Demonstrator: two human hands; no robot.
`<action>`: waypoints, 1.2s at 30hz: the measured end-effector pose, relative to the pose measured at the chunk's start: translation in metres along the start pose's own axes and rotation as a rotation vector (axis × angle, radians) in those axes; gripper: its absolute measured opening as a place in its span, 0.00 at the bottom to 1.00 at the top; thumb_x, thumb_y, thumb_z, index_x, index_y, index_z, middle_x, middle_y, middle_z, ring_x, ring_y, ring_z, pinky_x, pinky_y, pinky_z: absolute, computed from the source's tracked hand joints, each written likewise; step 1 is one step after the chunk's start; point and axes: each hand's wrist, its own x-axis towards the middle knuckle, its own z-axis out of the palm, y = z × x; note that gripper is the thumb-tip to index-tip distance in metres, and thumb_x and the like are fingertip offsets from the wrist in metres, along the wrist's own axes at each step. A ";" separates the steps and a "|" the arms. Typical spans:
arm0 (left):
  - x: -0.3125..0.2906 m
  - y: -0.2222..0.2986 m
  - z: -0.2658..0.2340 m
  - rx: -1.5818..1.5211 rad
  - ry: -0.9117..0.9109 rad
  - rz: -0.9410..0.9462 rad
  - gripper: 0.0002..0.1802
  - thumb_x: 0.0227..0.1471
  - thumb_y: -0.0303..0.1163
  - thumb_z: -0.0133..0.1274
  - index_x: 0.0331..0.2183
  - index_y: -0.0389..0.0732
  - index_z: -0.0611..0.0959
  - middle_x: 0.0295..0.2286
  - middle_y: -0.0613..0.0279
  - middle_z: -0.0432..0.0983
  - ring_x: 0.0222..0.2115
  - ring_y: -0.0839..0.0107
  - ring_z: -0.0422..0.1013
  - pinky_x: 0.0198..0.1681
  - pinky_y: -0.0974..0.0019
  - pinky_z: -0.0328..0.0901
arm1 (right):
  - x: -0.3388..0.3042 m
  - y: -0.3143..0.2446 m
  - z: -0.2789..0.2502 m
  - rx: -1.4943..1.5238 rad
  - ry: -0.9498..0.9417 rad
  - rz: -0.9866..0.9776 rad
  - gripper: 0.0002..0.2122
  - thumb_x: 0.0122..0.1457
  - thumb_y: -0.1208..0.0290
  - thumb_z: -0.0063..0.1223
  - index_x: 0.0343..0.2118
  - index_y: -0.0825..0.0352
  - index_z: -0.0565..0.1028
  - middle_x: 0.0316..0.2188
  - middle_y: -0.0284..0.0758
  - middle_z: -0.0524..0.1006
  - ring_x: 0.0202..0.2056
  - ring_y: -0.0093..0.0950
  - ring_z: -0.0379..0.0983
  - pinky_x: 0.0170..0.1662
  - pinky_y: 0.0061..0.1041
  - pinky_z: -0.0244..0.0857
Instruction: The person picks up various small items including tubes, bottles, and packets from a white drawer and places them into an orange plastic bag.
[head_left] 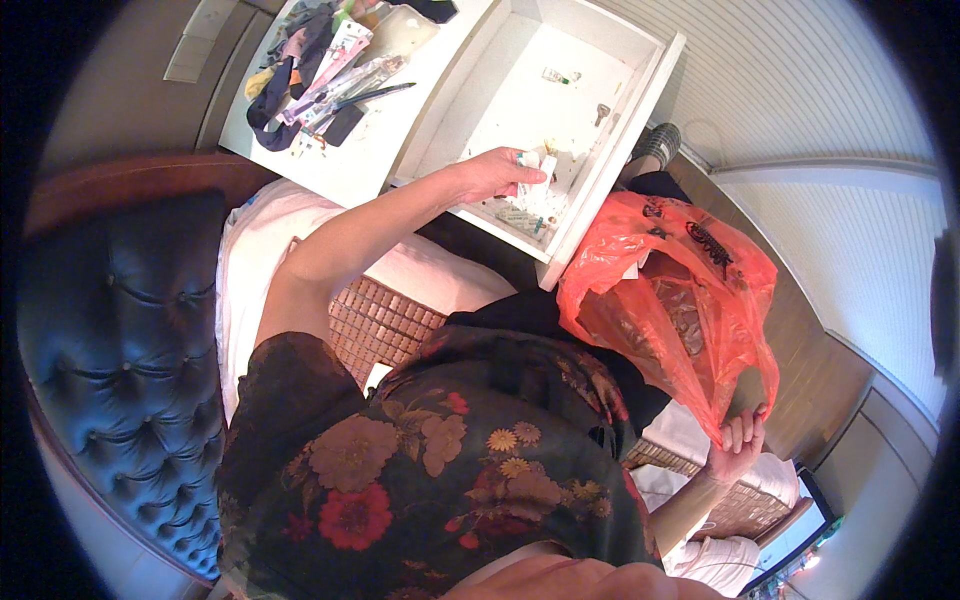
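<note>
My left hand (497,174) reaches over the pulled-out white drawer (612,158), fingers closed on a small white packet with green marks (540,166); its exact kind is too small to tell. Beneath that hand, a small flat pack (520,217) lies in the drawer's near corner. Farther back sit a little tube (561,76) and what looks like a key (602,114), with dark crumbs scattered around. At the right, my right hand (738,440) grips the edge of a red plastic bag (665,290), which hangs with its mouth partly spread beside the drawer front.
On the white cabinet top (420,85) left of the drawer is a pile of dark cloth (268,108), packaged items and a black pen-like stick. A tufted dark headboard (120,360) and a bed with a woven mat (385,320) lie left. A striped slipper (660,145) shows beyond the bag.
</note>
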 end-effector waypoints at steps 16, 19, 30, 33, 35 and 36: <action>-0.097 0.027 -0.015 -0.621 -0.345 0.250 0.12 0.56 0.30 0.41 0.43 0.39 0.71 0.21 0.70 0.61 0.23 0.80 0.57 0.30 0.76 0.56 | 0.002 0.009 0.011 -0.021 -0.030 -0.003 0.09 0.62 0.75 0.34 0.43 0.69 0.65 0.17 0.25 0.56 0.13 0.14 0.49 0.15 0.15 0.44; -0.131 0.031 -0.038 0.598 0.673 0.452 0.08 0.56 0.31 0.44 0.38 0.42 0.72 0.28 0.65 0.67 0.35 0.75 0.63 0.37 0.71 0.60 | -0.002 0.009 0.012 -0.020 -0.010 -0.029 0.09 0.62 0.75 0.34 0.43 0.69 0.65 0.17 0.25 0.56 0.13 0.14 0.49 0.15 0.15 0.44; -0.166 0.031 -0.059 1.751 1.153 0.754 0.20 0.38 0.18 0.45 0.39 0.39 0.75 0.37 0.55 0.69 0.42 0.57 0.64 0.43 0.60 0.60 | 0.001 0.012 0.015 -0.026 -0.032 -0.017 0.09 0.62 0.75 0.35 0.42 0.69 0.66 0.17 0.25 0.56 0.14 0.15 0.50 0.15 0.16 0.45; -0.145 0.035 -0.038 1.540 0.880 0.873 0.21 0.35 0.16 0.44 0.37 0.40 0.76 0.36 0.53 0.70 0.41 0.54 0.65 0.45 0.57 0.60 | 0.002 0.011 0.017 -0.035 -0.018 -0.015 0.10 0.62 0.75 0.35 0.43 0.69 0.66 0.17 0.26 0.56 0.13 0.15 0.50 0.15 0.17 0.45; -0.118 0.032 -0.018 1.278 0.615 0.698 0.17 0.38 0.14 0.43 0.35 0.34 0.74 0.35 0.49 0.72 0.40 0.53 0.68 0.45 0.60 0.62 | 0.004 0.012 0.017 -0.032 -0.009 -0.012 0.10 0.62 0.74 0.34 0.43 0.69 0.66 0.17 0.26 0.56 0.13 0.15 0.50 0.15 0.17 0.46; -0.105 0.035 -0.012 1.279 0.518 0.500 0.13 0.43 0.16 0.43 0.35 0.34 0.75 0.37 0.48 0.72 0.40 0.53 0.69 0.44 0.59 0.63 | 0.005 0.011 0.018 -0.029 -0.011 -0.008 0.10 0.62 0.74 0.34 0.43 0.69 0.66 0.17 0.26 0.56 0.13 0.15 0.50 0.15 0.17 0.46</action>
